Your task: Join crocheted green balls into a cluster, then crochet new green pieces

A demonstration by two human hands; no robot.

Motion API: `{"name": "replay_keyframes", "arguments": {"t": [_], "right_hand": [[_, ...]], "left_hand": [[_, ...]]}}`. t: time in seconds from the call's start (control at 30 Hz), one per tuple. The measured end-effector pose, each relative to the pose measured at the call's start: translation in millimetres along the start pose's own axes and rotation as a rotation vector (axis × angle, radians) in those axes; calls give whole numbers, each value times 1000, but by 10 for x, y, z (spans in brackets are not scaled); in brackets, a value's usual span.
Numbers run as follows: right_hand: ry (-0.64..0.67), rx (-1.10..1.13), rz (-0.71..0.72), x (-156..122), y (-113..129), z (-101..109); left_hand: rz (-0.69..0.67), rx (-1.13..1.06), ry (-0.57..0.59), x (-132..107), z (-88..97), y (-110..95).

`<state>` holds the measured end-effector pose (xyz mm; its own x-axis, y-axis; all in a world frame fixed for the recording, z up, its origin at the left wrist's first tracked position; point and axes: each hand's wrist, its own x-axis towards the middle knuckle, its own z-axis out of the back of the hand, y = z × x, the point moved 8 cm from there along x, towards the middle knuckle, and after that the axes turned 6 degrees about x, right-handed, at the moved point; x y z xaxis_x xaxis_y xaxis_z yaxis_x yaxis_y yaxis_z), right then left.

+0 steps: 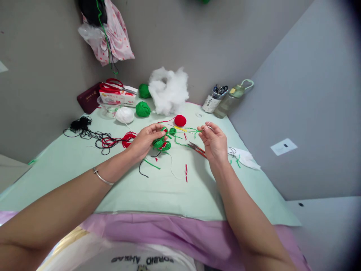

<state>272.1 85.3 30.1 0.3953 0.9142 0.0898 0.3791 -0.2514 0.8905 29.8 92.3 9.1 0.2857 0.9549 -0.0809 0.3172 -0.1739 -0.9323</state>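
Observation:
My left hand (148,138) is closed around a small green and red crocheted piece (159,143) with rounded parts, held above the table. Green yarn (183,131) stretches from it to my right hand (213,141). There, thumb and fingertips are pinched together on the yarn; a thin shiny line beside the fingertips may be a needle, too fine to be sure. A pair of scissors (198,149) with orange-red handles lies just under my right hand. Close to the crocheted piece rests a yellow stick-like tool (179,128).
A red yarn ball (180,121), green ball (143,109), white ball (124,115) and white stuffing (169,90) lie further back. Tangled black yarn (81,124) is at left. A pen cup (212,101) and bottle (231,98) stand back right. Yarn scraps (186,173) lie in front.

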Motion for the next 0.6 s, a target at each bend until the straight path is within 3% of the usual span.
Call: {"name": "replay_keyframes", "arguments": {"t": [0.2, 0.37, 0.6], "right_hand": [[204, -127, -18, -112, -25, -242], [403, -348, 75, -354, 4, -518], [524, -575, 203, -522, 17, -654]], "left_hand": [[-9, -13, 30, -5, -21, 1], [-6, 5, 58, -12, -59, 21], [-4, 58, 121, -25, -114, 58]]}}
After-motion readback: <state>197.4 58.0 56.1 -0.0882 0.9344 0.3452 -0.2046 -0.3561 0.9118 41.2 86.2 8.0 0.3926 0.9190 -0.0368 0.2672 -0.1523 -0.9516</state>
